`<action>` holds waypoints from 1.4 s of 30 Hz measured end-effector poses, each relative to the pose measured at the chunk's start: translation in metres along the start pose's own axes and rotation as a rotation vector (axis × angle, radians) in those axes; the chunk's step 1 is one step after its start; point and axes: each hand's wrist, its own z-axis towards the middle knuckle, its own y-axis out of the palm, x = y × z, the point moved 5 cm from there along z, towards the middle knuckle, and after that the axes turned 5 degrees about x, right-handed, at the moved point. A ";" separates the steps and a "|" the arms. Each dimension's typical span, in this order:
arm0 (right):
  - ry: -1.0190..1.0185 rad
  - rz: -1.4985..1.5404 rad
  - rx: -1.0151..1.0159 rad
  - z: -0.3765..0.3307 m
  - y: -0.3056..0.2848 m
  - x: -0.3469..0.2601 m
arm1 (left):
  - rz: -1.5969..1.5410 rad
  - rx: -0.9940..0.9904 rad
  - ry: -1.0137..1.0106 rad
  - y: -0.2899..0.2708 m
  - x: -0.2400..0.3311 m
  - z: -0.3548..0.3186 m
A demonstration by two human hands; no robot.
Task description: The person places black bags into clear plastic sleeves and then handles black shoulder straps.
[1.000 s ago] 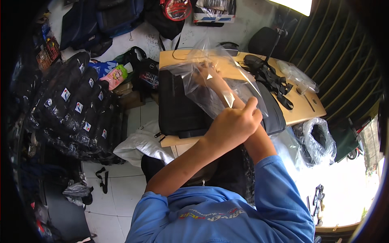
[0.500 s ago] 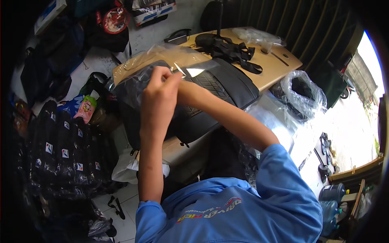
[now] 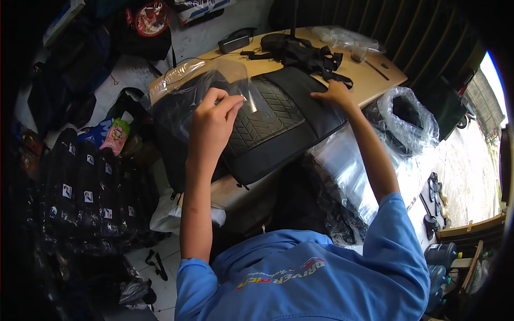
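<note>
My left hand (image 3: 211, 125) pinches the edge of a clear plastic bag (image 3: 193, 91) and holds it up over the left end of a black quilted seat cover (image 3: 273, 125). The cover lies flat across a wooden table (image 3: 375, 80). My right hand (image 3: 333, 95) rests flat on the cover's far right corner, fingers spread, holding nothing. The bag hangs open and partly veils the cover's left side.
A bundle of black straps (image 3: 300, 51) and a small dark box (image 3: 235, 41) lie at the table's back. Clear bags of black goods (image 3: 409, 120) sit to the right. Stacked black packaged items (image 3: 85, 192) fill the floor at left, near a white bag (image 3: 171, 214).
My two hands were together on the bag; now my right hand has left it and moved right onto the cover's corner. My left hand still holds the bag up.
</note>
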 end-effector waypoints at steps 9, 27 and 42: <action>0.118 0.204 -0.313 0.013 -0.014 -0.005 | 0.005 0.053 -0.054 -0.007 -0.018 -0.010; 0.372 1.545 -0.033 -0.215 -0.161 0.034 | -0.028 0.013 -0.060 0.005 -0.052 -0.019; 0.334 1.679 0.535 -0.259 -0.059 0.071 | -0.047 -0.098 -0.111 0.025 -0.042 -0.043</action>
